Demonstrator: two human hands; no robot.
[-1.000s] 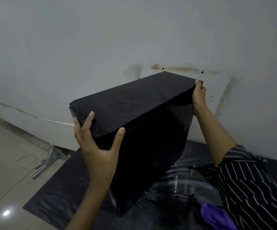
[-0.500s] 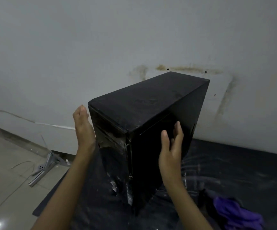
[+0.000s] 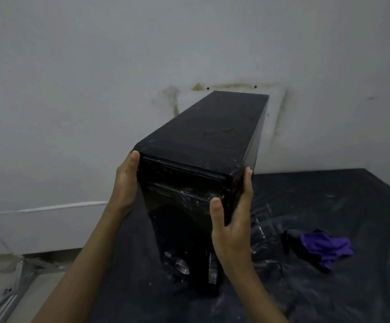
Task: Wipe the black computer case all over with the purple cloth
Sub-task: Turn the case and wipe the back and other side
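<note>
The black computer case (image 3: 212, 129) stands upright on a black sheet (image 3: 334, 197), its narrow front panel turned toward me and its dusty top running back to the wall. My left hand (image 3: 125, 183) holds the front left edge near the top, thumb at the corner. On the other side, my right hand (image 3: 233, 224) clasps the front right edge, thumb on the front panel and fingers along the side. The purple cloth (image 3: 324, 247) lies crumpled on the sheet to the right of the case, touched by neither hand.
A stained white wall (image 3: 96, 89) rises right behind the case. A metal bracket (image 3: 19, 283) lies on the tiled floor at the lower left, off the sheet. A white cable (image 3: 49, 207) runs along the wall's base.
The case has turned from side-on to front-on toward me. My hands left its far ends and now hold the two front edges. My view shifted, bringing the purple cloth fully into sight.
</note>
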